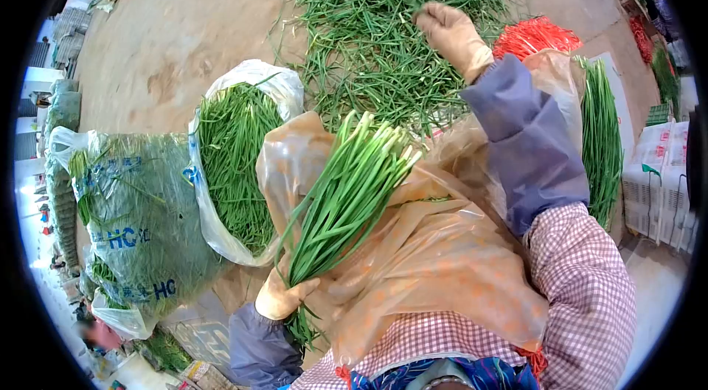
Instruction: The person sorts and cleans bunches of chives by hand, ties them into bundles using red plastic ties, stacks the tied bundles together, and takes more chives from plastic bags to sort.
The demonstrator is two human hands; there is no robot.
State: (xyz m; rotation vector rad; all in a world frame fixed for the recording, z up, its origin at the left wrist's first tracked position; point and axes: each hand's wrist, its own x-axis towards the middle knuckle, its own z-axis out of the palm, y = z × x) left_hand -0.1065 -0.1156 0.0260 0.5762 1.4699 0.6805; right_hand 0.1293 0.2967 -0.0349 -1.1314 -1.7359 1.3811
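Note:
My left hand [284, 294], in a pale glove, is wrapped round a bunch of green garlic chives [346, 202] near their leafy ends. The pale stem ends point up and away from me, above the plastic sheet [435, 257] over my lap. My right hand [448, 32], also gloved, is stretched out above the loose heap of chive leaves [383, 43] on the floor. Its fingers are closed, with a blurred green bit at their tips that I cannot make out.
An open white bag [287, 95] of chives stands on the left, beside a filled clear bag [147, 220] with blue print. On the right lie red ties [538, 37] and an upright row of chives [601, 139]. White crates [656, 176] stand further right.

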